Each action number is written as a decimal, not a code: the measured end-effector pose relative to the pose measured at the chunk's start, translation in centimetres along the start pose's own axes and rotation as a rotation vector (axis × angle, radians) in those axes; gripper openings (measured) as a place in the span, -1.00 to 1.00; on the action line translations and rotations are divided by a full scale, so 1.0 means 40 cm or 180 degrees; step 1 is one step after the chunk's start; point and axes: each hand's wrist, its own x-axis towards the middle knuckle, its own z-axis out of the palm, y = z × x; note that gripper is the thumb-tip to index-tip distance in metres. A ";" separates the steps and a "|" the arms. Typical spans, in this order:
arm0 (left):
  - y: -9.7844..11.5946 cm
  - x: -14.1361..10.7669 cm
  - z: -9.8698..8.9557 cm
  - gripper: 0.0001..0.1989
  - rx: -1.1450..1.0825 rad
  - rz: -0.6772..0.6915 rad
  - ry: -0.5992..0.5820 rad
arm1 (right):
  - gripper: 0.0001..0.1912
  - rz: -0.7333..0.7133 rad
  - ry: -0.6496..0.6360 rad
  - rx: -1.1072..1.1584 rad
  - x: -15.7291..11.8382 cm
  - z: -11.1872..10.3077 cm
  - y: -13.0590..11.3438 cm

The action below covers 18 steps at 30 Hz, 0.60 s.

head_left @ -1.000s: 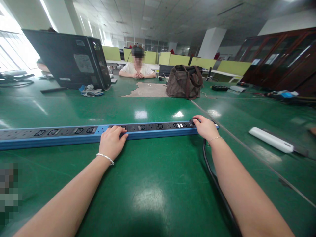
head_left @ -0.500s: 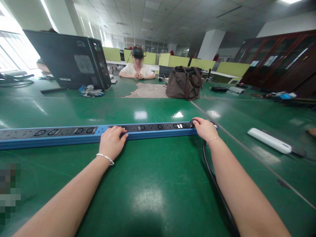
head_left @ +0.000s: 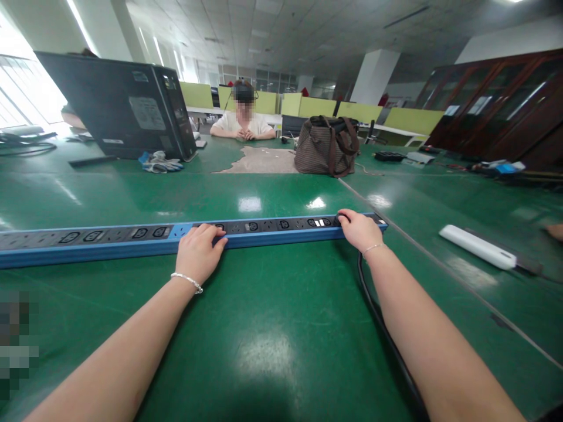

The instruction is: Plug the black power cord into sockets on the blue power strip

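Note:
A long blue power strip (head_left: 272, 237) with a black socket face lies across the green table, running out of view at the left. My left hand (head_left: 200, 249) grips it near the middle, fingers over the top and thumb along the near side. At the strip's right end, my right hand (head_left: 361, 230) is closed around a black plug (head_left: 342, 217), mostly covered by the fingers. The plug is at the socket face; how deep it sits is hidden. A thick black cable (head_left: 377, 316) runs from under that hand toward me beside the forearm.
Farther back stand a black computer tower (head_left: 123, 111) and a brown bag (head_left: 323, 146). Gloves (head_left: 160, 162) lie by the tower. A white bar-shaped device (head_left: 477, 246) rests at the right. Across the table sits a person (head_left: 241, 124) with hands together.
My right hand has shifted slightly left and stays on the plug at the strip's end. The left hand keeps its place on the strip. The view has moved a little.

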 end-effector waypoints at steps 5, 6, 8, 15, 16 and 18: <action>0.001 0.000 0.000 -0.77 0.0013 -0.0015 0.0000 | -0.56 0.0052 -0.0055 -0.0035 0.000 -0.007 -0.004; 0.002 0.000 0.000 -0.77 0.0016 -0.0012 0.0007 | -0.56 0.0040 -0.0071 -0.0037 0.001 -0.008 -0.004; 0.002 0.000 0.001 -0.77 0.0010 -0.0004 0.0019 | -0.56 0.0048 -0.0092 -0.0047 0.001 -0.008 -0.004; 0.001 0.000 0.001 -0.78 0.0018 -0.0012 0.0015 | -0.57 0.0200 0.0082 0.0013 -0.010 0.006 -0.010; 0.000 0.000 0.002 -0.78 0.0018 -0.0014 0.0019 | -0.57 0.0179 0.0125 -0.0009 -0.011 0.009 -0.009; 0.000 0.000 0.003 -0.79 0.0016 -0.0015 0.0042 | -0.58 0.0077 0.0199 0.0002 -0.009 0.015 -0.005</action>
